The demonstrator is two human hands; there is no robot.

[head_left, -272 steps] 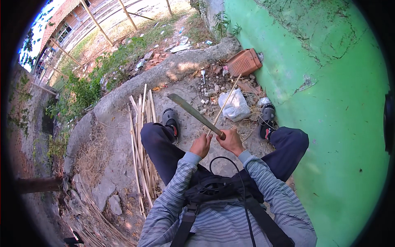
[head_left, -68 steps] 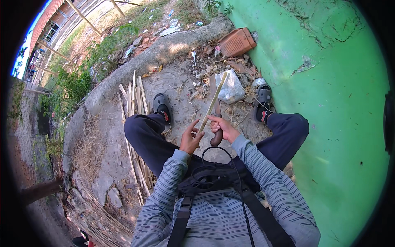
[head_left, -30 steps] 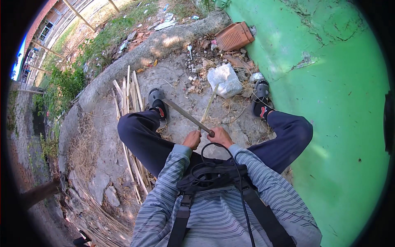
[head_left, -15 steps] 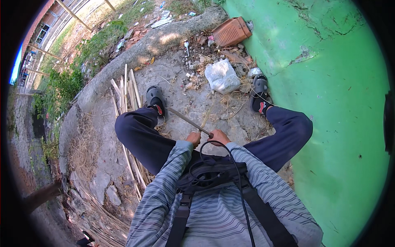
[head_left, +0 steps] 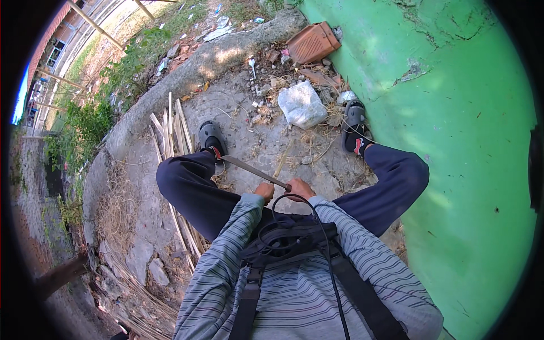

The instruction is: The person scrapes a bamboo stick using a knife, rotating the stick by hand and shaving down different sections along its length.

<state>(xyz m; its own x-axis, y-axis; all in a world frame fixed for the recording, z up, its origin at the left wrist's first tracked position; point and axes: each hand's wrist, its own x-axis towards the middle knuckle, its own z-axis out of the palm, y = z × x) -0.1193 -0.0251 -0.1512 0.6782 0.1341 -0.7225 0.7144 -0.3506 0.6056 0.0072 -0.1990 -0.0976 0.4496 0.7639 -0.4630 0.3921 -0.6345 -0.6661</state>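
Note:
Between my knees, my right hand (head_left: pixel 300 189) is closed round the handle of a long knife (head_left: pixel 250 169). Its narrow blade slants away to the far left, its tip close to my left shoe (head_left: pixel 212 137). My left hand (head_left: pixel 264 191) is closed beside it, gripping a thin pale bamboo strip (head_left: pixel 284 158) that points away from me and passes by the blade. Where strip and blade cross, I cannot tell whether they touch. The near end of the strip is hidden by my hands.
Long bamboo strips (head_left: pixel 179 130) lie in a pile along my left leg. Beyond my feet are a white plastic bag (head_left: pixel 302 105), an orange roof tile (head_left: pixel 313 42) and rubble. A green wall (head_left: pixel 453 170) rises at the right; a low concrete kerb (head_left: pixel 150 95) curves at the left.
The knife's blade has turned slightly, showing more of its flat side, and its tip sits a little lower in view. Both hands keep their grip; the whole view has shifted slightly.

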